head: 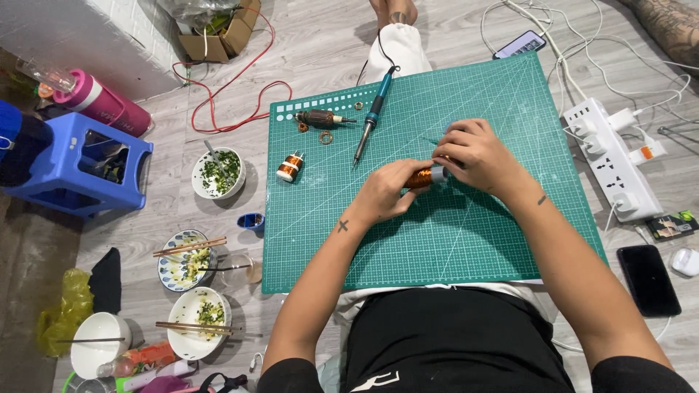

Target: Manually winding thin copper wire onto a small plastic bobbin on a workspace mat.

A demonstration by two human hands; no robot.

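Over the middle of the green gridded cutting mat (451,240), a small copper-wound motor rotor (421,177) sits gripped between both hands. Left hand (384,191) wraps its fingers around the copper end; right hand (475,154) pinches the pale shaft end with fingers curled tight. Beyond them on the mat lie a blue-handled soldering iron (371,120), a dark rotor with a shaft (320,118) and a small copper wire coil on a white bobbin (290,167). Off the mat's right edge, a white power strip (611,164) rests on the floor.

1. Cutting mat (451,240): green, pale grid lines.
2. Coil (420,177) in hands: copper-orange.
3. Soldering iron (373,116): blue handle.
4. Stool (73,171): blue.
5. Bottle (102,102): pink.
6. Power strip (611,156): white.
7. Phone (648,280): black.
8. Wire (233,94): red.
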